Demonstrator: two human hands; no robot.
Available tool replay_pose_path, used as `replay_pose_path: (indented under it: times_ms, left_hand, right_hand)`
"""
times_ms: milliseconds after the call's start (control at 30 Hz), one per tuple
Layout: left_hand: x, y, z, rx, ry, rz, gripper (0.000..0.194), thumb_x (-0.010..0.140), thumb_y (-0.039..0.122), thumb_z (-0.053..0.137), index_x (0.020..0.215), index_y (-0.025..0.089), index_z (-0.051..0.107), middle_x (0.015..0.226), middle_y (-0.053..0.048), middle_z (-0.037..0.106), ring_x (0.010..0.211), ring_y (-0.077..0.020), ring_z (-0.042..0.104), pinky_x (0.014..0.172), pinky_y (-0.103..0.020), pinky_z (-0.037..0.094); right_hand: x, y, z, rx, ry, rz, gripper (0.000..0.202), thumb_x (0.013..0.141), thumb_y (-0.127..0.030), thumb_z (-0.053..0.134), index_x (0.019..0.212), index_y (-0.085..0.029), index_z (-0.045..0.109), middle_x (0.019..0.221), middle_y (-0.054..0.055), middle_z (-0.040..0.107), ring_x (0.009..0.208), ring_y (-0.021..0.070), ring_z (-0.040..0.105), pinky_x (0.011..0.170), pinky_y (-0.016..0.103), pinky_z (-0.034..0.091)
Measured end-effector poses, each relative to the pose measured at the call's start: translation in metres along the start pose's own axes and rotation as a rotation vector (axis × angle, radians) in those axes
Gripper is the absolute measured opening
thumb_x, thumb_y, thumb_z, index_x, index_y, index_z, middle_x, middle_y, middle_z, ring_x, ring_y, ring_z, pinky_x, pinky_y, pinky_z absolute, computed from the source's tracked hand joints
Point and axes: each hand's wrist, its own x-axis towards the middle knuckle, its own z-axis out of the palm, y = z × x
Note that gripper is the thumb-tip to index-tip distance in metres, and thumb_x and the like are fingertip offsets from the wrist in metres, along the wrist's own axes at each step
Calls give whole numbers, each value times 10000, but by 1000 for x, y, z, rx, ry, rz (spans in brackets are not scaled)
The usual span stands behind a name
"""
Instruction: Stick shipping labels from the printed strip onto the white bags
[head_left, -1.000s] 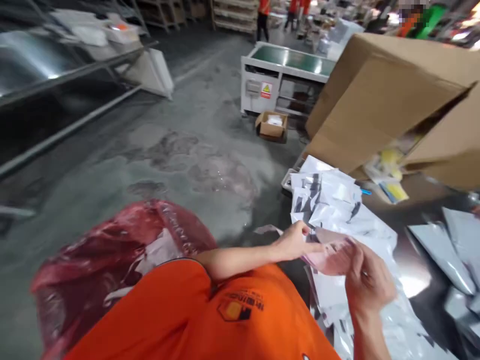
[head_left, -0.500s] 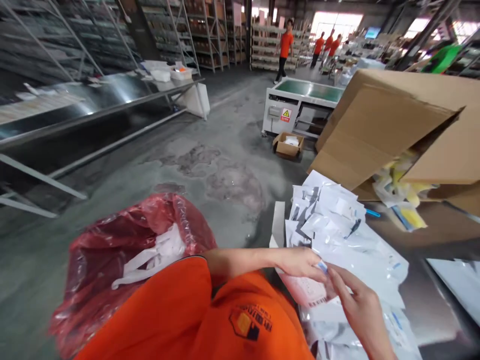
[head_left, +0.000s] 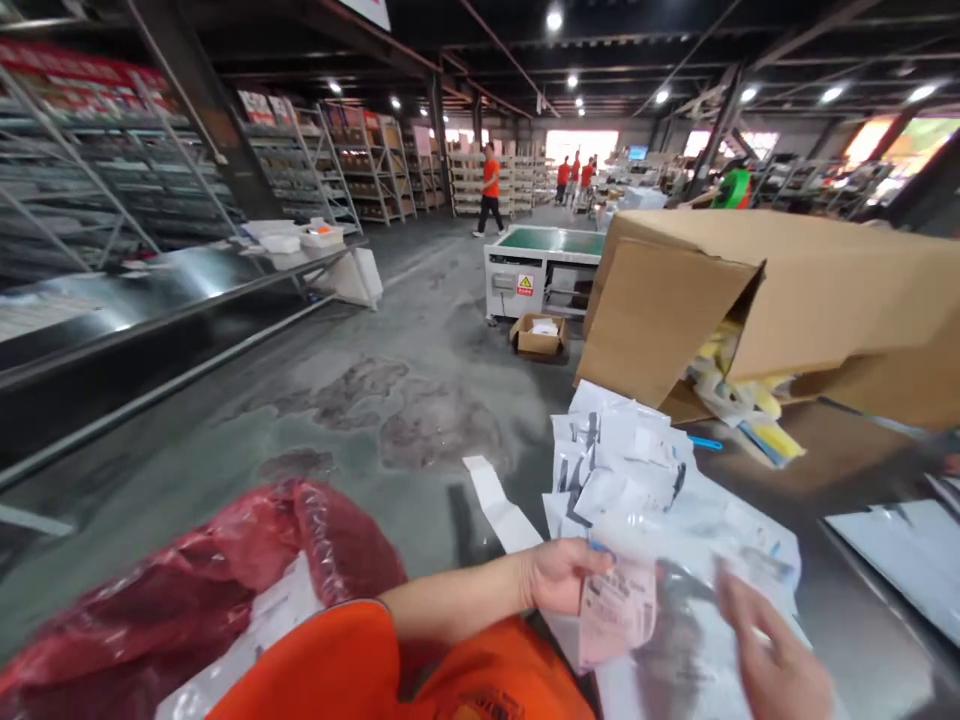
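My left hand (head_left: pixel 564 577) is closed, pinching the upper left corner of a pinkish printed label (head_left: pixel 619 612). Just right of the label is a clear plastic bag (head_left: pixel 679 635) with something dark and blurred in it; whether the two are joined I cannot tell. My right hand (head_left: pixel 780 650) is to the right of this bag, smeared by motion, so its grip is unclear. Under and beyond both hands lies a pile of white plastic packets (head_left: pixel 637 450). A long white paper strip (head_left: pixel 501 505) sticks out from the pile's left side.
A large cardboard box (head_left: pixel 675 320) on its side holds yellow and clear packets. Right of the pile lie flat white bags (head_left: pixel 900 560). A red plastic bag (head_left: pixel 217 580) with white scraps stands at lower left. Beyond are a green-topped conveyor (head_left: pixel 551 240) and a walking person (head_left: pixel 490 190).
My hands have moved apart, the right one shifting right. The printed label is now raised in my left hand. My view has tilted up, and the white strip now extends further left.
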Motion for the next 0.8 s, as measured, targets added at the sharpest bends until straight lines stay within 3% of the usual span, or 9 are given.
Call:
replay_pose_path:
  times_ms: [67,133,233,333,400,467,667,733,800]
  left_hand:
    - [-2,-6,1,-35,83,19,578,675,453,761,1120,92,690,1080,-188,708,1000,-309,671,942,-470,469]
    - [-15,-8,-1,-58,138,-8,526,705,410,763,1127,103,694,1066,-168,725,983,-292,682,953,-461,467]
    - [-34,-1,-11,-91,113,-67,562,704,378,777,1189,111,682,1110,-169,719,1049,-315,665,976,-477,461]
    - [-39,3,-15,-43,29,-233,683,663,427,802,1227,68,665,1080,-179,725,1017,-321,674,948,-409,481]
    - [-37,0,-11,20,-26,-345,736,640,480,799,1212,36,670,1059,-197,728,982,-340,681,912,-392,492]
    - [-32,-2,-6,44,-40,-401,763,637,501,789,1233,42,657,1085,-212,722,994,-368,677,898,-418,497]
    - [-21,16,-12,36,197,-208,640,758,388,745,1341,172,597,1297,-171,642,1179,-358,611,981,-455,473]
    - [-16,24,-14,68,217,-193,648,748,382,762,1340,173,602,1276,-159,658,1167,-343,620,987,-435,472]
    - [-9,26,-14,127,195,-236,692,742,390,772,1364,155,581,1207,-155,695,1115,-318,649,994,-413,462]
  right_hand:
    - [-17,-26,23,24,-244,-67,479,728,-507,636,1147,-285,706,1178,124,697,1122,382,639,928,580,535]
    - [-27,-40,34,96,-421,53,754,727,-522,676,1405,-237,512,1424,127,534,1327,345,486,1092,550,414]
    - [-32,-31,30,313,-435,442,853,767,-612,639,1473,-202,394,1433,166,507,1289,305,515,983,472,499]
    - [-41,-17,28,689,-527,762,741,738,-703,624,1254,-171,602,1175,159,670,1005,263,657,722,350,566]
    - [-48,-15,33,900,-579,840,669,693,-700,672,1089,-161,677,1003,127,713,863,237,670,628,303,540]
    - [-50,-13,36,936,-467,866,592,642,-636,749,991,-160,695,872,87,714,769,214,653,591,281,505]
    - [-20,37,6,465,266,797,441,639,-506,782,882,-156,668,756,15,673,628,141,540,578,257,428]
    - [-7,55,5,296,240,727,446,701,-541,709,910,-150,658,795,28,678,664,151,547,605,264,436]
    - [2,65,17,87,64,648,448,777,-554,620,935,-136,652,847,56,682,738,172,572,680,283,448]
